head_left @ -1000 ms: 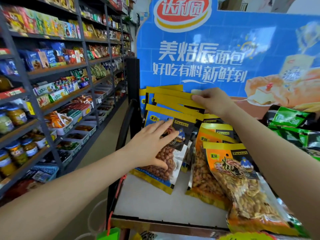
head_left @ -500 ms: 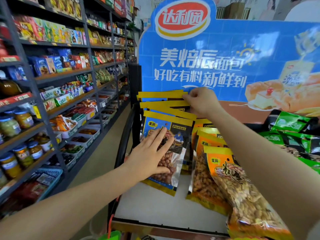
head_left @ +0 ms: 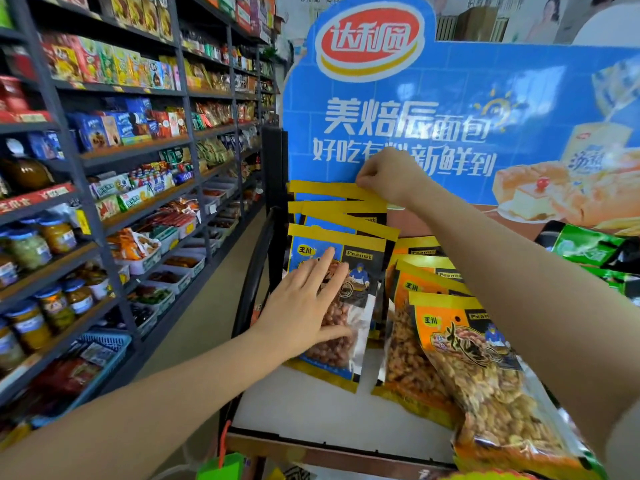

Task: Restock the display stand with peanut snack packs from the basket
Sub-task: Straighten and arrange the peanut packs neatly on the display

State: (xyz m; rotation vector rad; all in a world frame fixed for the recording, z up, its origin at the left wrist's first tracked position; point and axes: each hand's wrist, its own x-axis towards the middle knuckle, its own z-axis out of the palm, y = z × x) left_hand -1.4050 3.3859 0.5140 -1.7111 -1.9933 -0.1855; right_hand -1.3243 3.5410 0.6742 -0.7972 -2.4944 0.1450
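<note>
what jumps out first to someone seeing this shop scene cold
The big blue bread poster fills the back of the display stand. Below it, the left hand lies flat on the front blue peanut pack, while the right hand pinches the rearmost pack's yellow top; orange peanut packs sit beside them.

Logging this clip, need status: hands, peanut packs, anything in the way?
Left hand flat on front blue peanut pack, open. Right hand pinching top edge of back pack. Orange packs alongside, on the stand's shelf. Nothing blocking.
</note>
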